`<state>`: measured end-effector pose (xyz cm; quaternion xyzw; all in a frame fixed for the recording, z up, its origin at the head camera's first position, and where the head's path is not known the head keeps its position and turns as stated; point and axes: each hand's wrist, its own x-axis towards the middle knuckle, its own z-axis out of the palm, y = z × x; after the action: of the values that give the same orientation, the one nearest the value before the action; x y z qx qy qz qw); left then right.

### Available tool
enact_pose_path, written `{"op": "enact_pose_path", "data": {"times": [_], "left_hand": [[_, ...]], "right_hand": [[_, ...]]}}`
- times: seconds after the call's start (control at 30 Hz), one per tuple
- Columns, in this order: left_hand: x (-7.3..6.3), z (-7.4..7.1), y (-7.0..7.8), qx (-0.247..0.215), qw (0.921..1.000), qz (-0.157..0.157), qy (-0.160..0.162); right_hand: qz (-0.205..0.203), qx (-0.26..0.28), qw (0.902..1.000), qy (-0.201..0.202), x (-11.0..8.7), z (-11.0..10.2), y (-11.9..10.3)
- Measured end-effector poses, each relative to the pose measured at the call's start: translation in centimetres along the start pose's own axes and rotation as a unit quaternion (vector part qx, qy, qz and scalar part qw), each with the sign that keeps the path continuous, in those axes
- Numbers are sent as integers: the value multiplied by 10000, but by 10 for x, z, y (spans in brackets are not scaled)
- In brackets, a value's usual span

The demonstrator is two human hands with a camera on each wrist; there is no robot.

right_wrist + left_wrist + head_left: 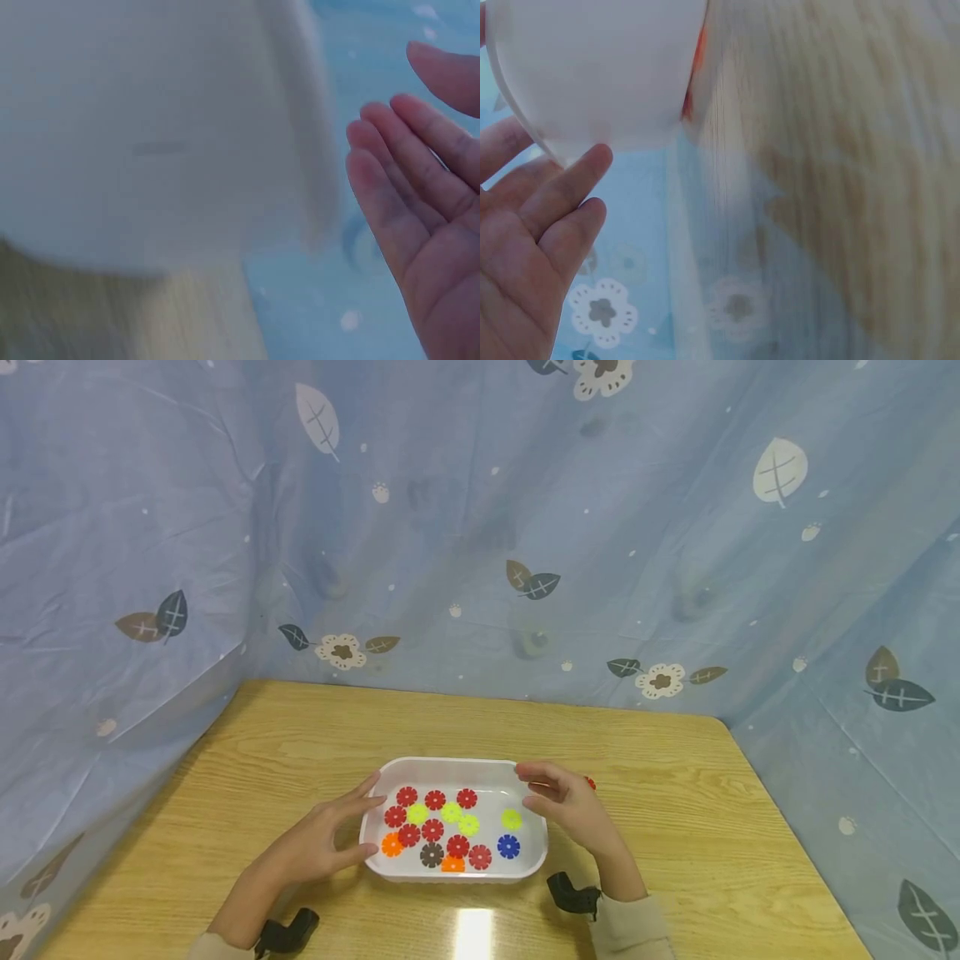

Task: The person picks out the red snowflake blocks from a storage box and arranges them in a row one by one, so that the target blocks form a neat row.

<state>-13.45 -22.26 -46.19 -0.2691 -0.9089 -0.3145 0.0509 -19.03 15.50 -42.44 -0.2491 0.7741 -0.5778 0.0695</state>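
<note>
A white tray [487,868] stands on the wooden table, with several notched plastic discs in it: red discs [432,830], yellow discs [468,825], orange discs [392,844], a brown disc [432,855] and a blue disc [508,846]. My left hand [322,843] spreads its fingers and thumb along the tray's left end; in the left wrist view, its fingertips meet the rim. At the right end is my right hand [570,802], its fingers loosely extended and holding nothing. The right wrist view shows that hand [427,202] beside the tray wall [150,112], with a gap between.
One more red disc [591,782] lies on the table [675,827], partly hidden behind my right hand. A blue patterned curtain [450,527] hangs behind the table and along both sides. Black wrist mounts [288,932] sit at both wrists.
</note>
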Motion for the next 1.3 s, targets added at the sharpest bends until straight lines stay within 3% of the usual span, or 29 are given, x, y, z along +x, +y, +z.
{"op": "enact_pose_path", "data": {"times": [0.27,0.47,0.7,0.87,1.3], "left_hand": [[0,0,-2,-53,10000,-25,-3],[0,1,-2,-94,9999,-51,-7],[1,0,0,-118,9999,-86,-44],[3,0,1,-158,9998,-113,-72],[2,0,0,-173,9998,-43,-21]], "right_hand": [[-83,130,9943,-1059,6,30,0],[62,-268,9882,-1509,11,43,2],[420,-987,9733,-2029,17,50,6],[411,-1617,9628,-2125,20,53,6],[575,-2319,9490,-2057,19,63,5]]}}
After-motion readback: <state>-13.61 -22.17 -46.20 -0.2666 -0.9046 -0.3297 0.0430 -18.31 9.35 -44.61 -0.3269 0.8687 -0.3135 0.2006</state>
